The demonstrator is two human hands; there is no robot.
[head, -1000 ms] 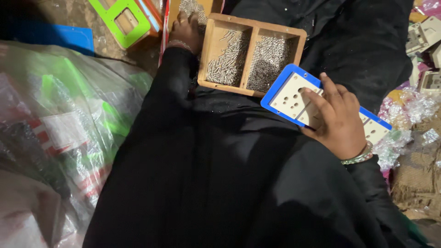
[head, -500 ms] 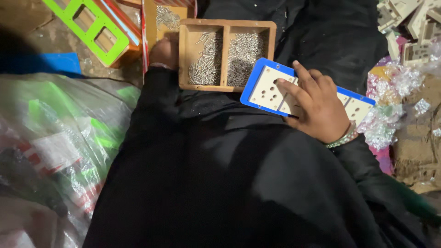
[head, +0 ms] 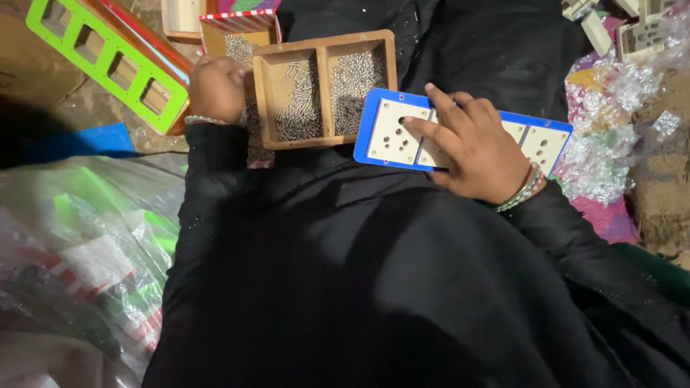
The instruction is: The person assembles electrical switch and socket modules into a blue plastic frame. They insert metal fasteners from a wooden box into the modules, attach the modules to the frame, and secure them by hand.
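Clear plastic bags by my left knee: a heap of crinkled see-through bags (head: 79,259) fills the lower left, with green, red and white pieces showing through the film.
White label in that heap: a pale rectangular slip (head: 93,262) lies slanted inside one bag; its print is too blurred to read.
Striped carton above my left hand: a small box with a red-and-white striped rim (head: 241,21) stands at the top, just behind the wooden tray, small metal screws inside.
Crumpled clear wrap on my right: shiny cellophane (head: 611,144) is bunched over pink and yellow, just beside the blue-edged plate.
Screens, signs: none.
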